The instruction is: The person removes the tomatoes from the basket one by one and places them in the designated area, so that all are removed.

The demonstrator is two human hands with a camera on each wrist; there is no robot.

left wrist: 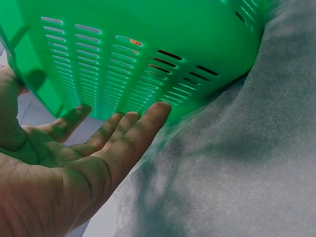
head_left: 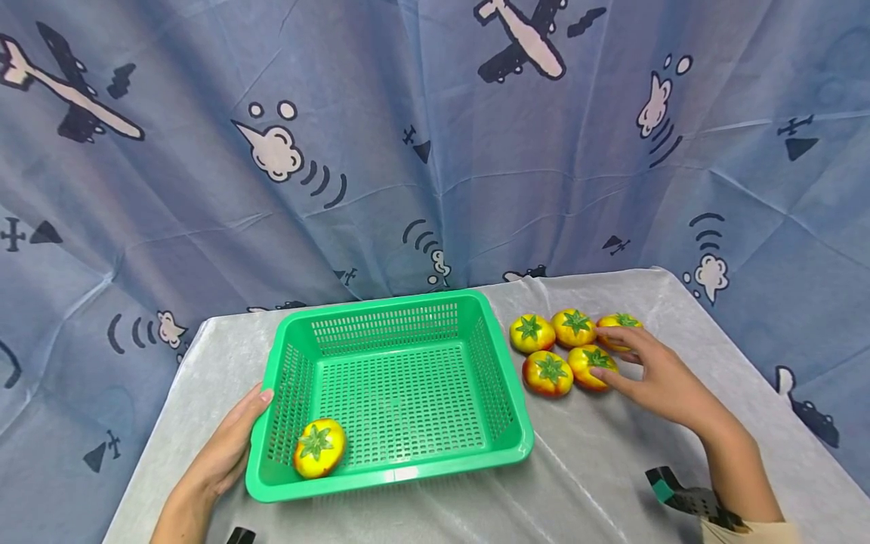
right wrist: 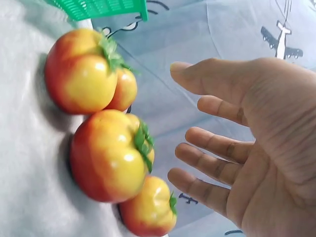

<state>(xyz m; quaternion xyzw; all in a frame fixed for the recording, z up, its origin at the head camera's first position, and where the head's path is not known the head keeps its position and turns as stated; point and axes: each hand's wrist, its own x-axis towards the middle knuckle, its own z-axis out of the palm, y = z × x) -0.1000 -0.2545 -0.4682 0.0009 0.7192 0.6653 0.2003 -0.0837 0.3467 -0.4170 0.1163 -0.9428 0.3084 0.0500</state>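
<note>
A green plastic basket (head_left: 390,474) with slotted walls stands on the table, one yellow-red tomato (head_left: 319,448) in its near left corner. My left hand (head_left: 227,442) holds the basket's left side, thumb over the rim; in the left wrist view its fingers (left wrist: 131,140) lie against the slotted outer wall. To the right of the basket, several similar tomatoes with green leafy tops sit in a cluster. My right hand (head_left: 662,378) hovers over the cluster's right end, fingers spread and holding nothing. Closest to it are the front right tomato (head_left: 590,368) and the back right tomato (head_left: 617,329).
A pale grey cloth (head_left: 578,468) covers the table. Behind it hangs a blue curtain (head_left: 381,151) printed with planes. Other tomatoes in the cluster, such as the front left tomato (head_left: 547,374), sit close to the basket's right wall.
</note>
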